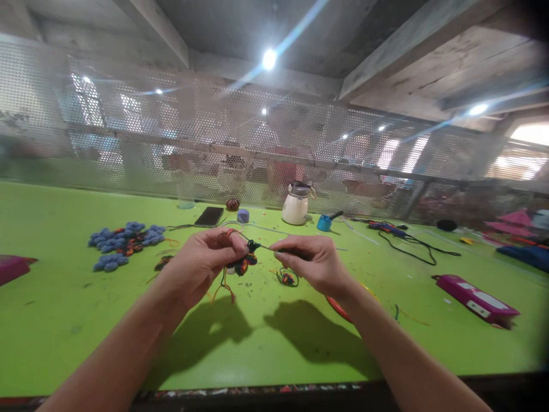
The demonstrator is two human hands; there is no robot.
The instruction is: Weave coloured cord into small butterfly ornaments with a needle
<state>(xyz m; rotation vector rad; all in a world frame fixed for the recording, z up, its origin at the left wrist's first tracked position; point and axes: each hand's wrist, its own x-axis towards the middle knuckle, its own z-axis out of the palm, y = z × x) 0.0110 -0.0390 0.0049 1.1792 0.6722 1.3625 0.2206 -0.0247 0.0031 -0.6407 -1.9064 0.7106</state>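
My left hand (217, 254) pinches a small crocheted piece (243, 264) in dark, red and orange yarn, held above the table. Loose yarn ends hang below it, and a strand loops over my left fingers. Between the fingertips of my right hand (309, 260) is a thin crochet hook (268, 248), its tip meeting the dark stitches at the top of the piece. My right palm hides the hook's handle. A small tangle of dark and orange yarn (288, 278) lies on the table between my hands.
On the green table (77, 326) are blue crocheted flowers (110, 262), a phone (209, 216), yarn balls (232, 204), a white jug (295, 207), a blue pot with a dark handle (325, 222), a black cable (422, 243) and a magenta box (476, 297). A perforated screen (240, 137) stands behind.
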